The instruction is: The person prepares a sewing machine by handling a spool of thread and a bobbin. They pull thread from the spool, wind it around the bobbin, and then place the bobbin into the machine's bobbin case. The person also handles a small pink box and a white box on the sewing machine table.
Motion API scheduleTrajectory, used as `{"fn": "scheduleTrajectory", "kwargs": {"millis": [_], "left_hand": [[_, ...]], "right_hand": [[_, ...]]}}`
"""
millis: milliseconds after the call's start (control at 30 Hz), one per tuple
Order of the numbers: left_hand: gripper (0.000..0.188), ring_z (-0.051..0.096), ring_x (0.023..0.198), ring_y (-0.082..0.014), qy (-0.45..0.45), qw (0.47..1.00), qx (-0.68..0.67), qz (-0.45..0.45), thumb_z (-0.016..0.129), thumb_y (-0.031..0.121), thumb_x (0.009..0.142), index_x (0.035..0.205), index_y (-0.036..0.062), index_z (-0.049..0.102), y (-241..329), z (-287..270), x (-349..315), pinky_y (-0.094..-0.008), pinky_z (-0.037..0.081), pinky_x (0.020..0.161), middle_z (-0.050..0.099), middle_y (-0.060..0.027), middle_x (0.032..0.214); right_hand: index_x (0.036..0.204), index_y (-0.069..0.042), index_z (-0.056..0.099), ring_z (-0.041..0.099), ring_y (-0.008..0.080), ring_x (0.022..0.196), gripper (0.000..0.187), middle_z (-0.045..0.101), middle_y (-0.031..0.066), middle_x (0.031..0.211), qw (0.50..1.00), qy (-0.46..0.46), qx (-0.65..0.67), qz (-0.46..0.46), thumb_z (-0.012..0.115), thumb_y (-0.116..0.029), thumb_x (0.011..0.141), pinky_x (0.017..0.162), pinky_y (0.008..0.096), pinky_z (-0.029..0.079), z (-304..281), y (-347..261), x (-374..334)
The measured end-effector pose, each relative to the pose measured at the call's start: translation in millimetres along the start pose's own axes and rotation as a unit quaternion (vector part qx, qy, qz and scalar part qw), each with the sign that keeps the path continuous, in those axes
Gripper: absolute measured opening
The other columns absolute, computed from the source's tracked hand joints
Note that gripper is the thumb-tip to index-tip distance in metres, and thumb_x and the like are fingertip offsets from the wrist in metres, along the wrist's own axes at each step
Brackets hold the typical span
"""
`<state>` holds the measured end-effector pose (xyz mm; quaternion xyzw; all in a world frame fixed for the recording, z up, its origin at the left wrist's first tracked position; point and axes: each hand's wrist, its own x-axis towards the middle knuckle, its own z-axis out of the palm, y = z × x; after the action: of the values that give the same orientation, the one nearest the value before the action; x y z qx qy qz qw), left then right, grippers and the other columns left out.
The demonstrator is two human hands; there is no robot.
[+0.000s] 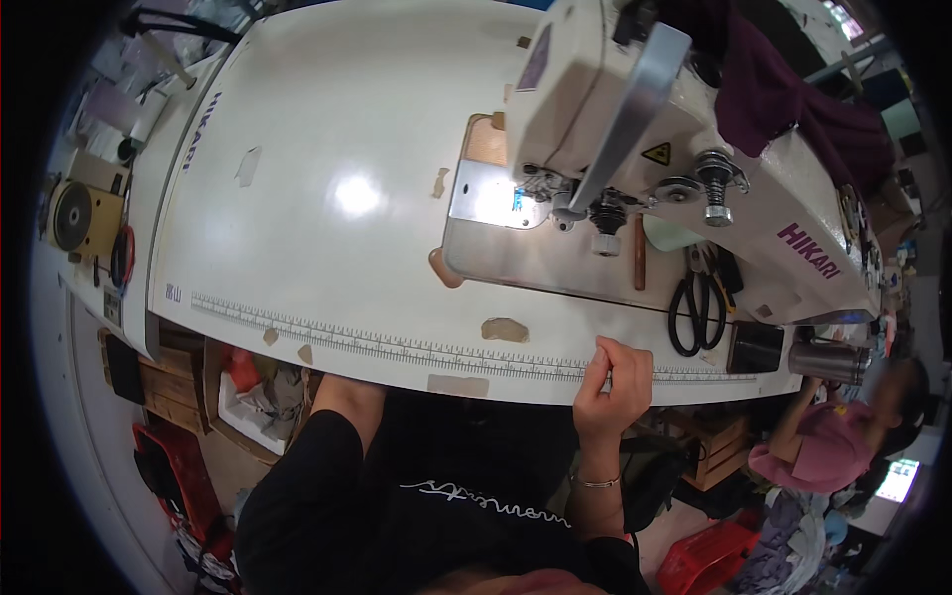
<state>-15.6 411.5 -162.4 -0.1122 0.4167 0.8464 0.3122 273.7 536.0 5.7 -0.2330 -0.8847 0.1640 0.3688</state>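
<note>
My right hand [613, 389] rests at the front edge of the white sewing table [297, 258], over the printed ruler strip [426, 350]. Its fingers are curled in loosely, and nothing shows in them. Of my left arm [349, 409] only the forearm shows; the hand is hidden beneath the table's front edge. Ahead and to the right stands a white sewing machine [565, 99], its lamp lighting the metal needle plate [496, 193]. Black-handled scissors [697, 312] lie right of my right hand, below the machine arm. No fabric shows under the needle.
A brown stick [640, 253] and a dark rectangular box [756, 347] lie near the scissors. A metal cylinder [831, 363] is at the right corner. Dark purple cloth [764, 89] drapes over the machine. At far right sits another person in pink [818, 446]. An open carton [253, 407] stands below left.
</note>
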Motion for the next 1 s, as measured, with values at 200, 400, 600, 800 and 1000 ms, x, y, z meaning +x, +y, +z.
{"fn": "scheduleTrajectory", "kwargs": {"millis": [200, 400, 600, 800, 1000], "left_hand": [[0.021, 0.061, 0.101, -0.0204, -0.008, 1.0, 0.023, -0.006, 0.052, 0.014, 0.101, 0.113, 0.0002, 0.061, -5, 14, 10, -0.0325, 0.051, 0.09, 0.065, -0.0098, 0.106], [0.022, 0.061, 0.102, -0.0205, -0.014, 0.999, 0.036, -0.01, 0.051, 0.015, 0.101, 0.113, 0.0004, 0.061, -9, 24, 19, -0.0327, 0.051, 0.091, 0.065, -0.0098, 0.106], [0.022, 0.061, 0.102, -0.0206, -0.022, 0.999, 0.047, -0.014, 0.051, 0.016, 0.101, 0.113, 0.0005, 0.061, -11, 32, 25, -0.033, 0.051, 0.091, 0.064, -0.0098, 0.107], [0.022, 0.061, 0.103, -0.0207, -0.029, 0.998, 0.056, -0.019, 0.051, 0.016, 0.101, 0.114, 0.0007, 0.061, -15, 37, 29, -0.0332, 0.05, 0.092, 0.064, -0.0098, 0.107], [0.023, 0.061, 0.103, -0.0208, -0.04, 0.997, 0.059, -0.025, 0.05, 0.017, 0.102, 0.114, 0.0009, 0.061, -17, 46, 35, -0.0335, 0.05, 0.093, 0.064, -0.0098, 0.108]], "right_hand": [[0.093, 0.001, 0.067, 0.057, 0.0263, 0.068, 0.015, 0.063, 0.0112, 0.079, 1.0, 0.004, -0.002, -0.011, 0.061, 0.008, 0.081, 0.06, 0.0344, 0.045, -1, 1, 1], [0.094, -0.001, 0.067, 0.056, 0.0244, 0.064, 0.018, 0.064, 0.0085, 0.078, 0.999, 0.012, -0.012, -0.03, 0.066, 0.005, 0.077, 0.058, 0.0335, 0.045, 0, 5, 1], [0.094, -0.001, 0.067, 0.056, 0.0239, 0.064, 0.019, 0.064, 0.0077, 0.078, 0.999, 0.011, -0.017, -0.026, 0.066, 0.004, 0.077, 0.057, 0.0331, 0.045, 0, 5, 1], [0.094, -0.001, 0.067, 0.056, 0.0246, 0.065, 0.017, 0.062, 0.0087, 0.078, 1.0, 0.013, -0.011, -0.022, 0.064, 0.006, 0.079, 0.057, 0.0337, 0.044, -1, 3, 2], [0.093, -0.001, 0.067, 0.056, 0.0248, 0.065, 0.016, 0.061, 0.0093, 0.078, 1.0, 0.014, -0.011, -0.017, 0.062, 0.007, 0.08, 0.058, 0.0337, 0.044, -1, 2, 3]]}}
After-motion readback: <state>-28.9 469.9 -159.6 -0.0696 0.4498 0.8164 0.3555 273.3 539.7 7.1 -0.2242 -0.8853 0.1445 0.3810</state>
